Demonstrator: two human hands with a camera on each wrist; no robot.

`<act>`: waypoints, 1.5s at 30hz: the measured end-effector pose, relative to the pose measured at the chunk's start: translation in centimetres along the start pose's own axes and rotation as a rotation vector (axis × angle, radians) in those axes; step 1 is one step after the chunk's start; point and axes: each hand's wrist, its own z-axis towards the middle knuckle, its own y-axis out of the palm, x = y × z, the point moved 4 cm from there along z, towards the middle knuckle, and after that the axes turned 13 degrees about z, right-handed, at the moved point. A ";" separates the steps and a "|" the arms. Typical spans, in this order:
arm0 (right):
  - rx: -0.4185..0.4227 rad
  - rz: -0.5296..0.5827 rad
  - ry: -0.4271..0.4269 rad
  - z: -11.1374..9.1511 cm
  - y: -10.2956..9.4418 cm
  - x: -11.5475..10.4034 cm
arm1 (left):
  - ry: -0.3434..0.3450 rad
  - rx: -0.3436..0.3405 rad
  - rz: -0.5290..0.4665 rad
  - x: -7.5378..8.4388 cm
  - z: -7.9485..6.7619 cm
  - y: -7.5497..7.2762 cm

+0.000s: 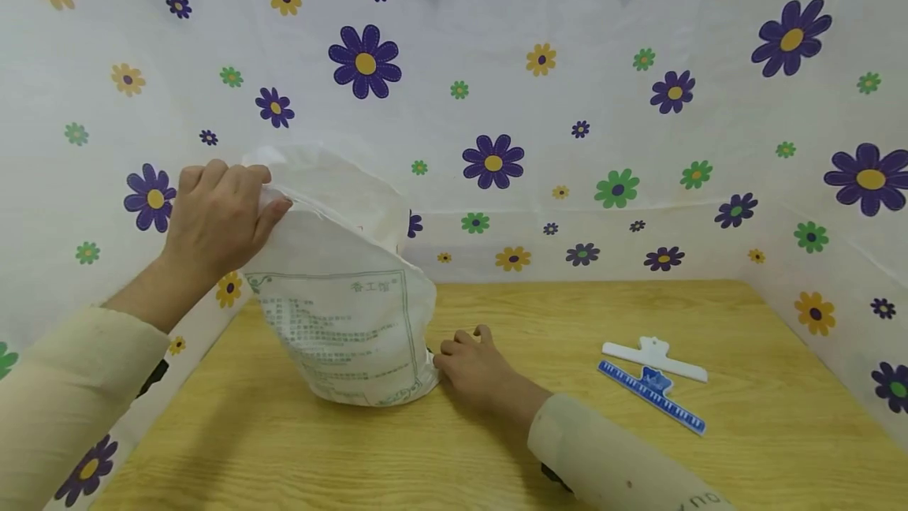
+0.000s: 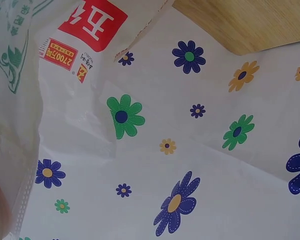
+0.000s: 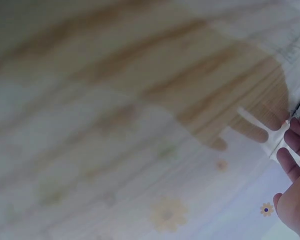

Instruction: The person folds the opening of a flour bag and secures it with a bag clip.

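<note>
A white bag [image 1: 340, 322] with green printed text and a green border stands tilted on the wooden table. At its top left edge my left hand [image 1: 220, 211] grips the bag, thumb towards me. My right hand [image 1: 471, 369] is low at the bag's right bottom corner, its fingers bent, pinching the material there. In the left wrist view, red printing shows on the bag's far side [image 2: 77, 120], and only a blurred bit of the hand is seen at the left edge. The right wrist view has the right hand [image 3: 292, 175] at its right edge, against the bag.
On the right of the wooden table [image 1: 525, 464] lie a white clip [image 1: 656, 357] and a blue clip [image 1: 653, 397] with a piano-key pattern, side by side. A flower-printed white cloth [image 1: 426, 124] rises behind the table and along its sides.
</note>
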 end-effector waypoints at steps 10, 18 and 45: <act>-0.015 0.018 0.007 -0.6 -0.2 0.8 | 0.067 0.072 0.023 0.9 0.3 0.3; 0.002 0.005 -0.009 -1.1 -0.4 1.4 | 0.096 0.074 0.010 1.6 0.7 0.5; 0.016 0.032 -0.003 -2.5 -0.8 2.5 | 0.057 0.062 -0.017 3.6 1.0 0.8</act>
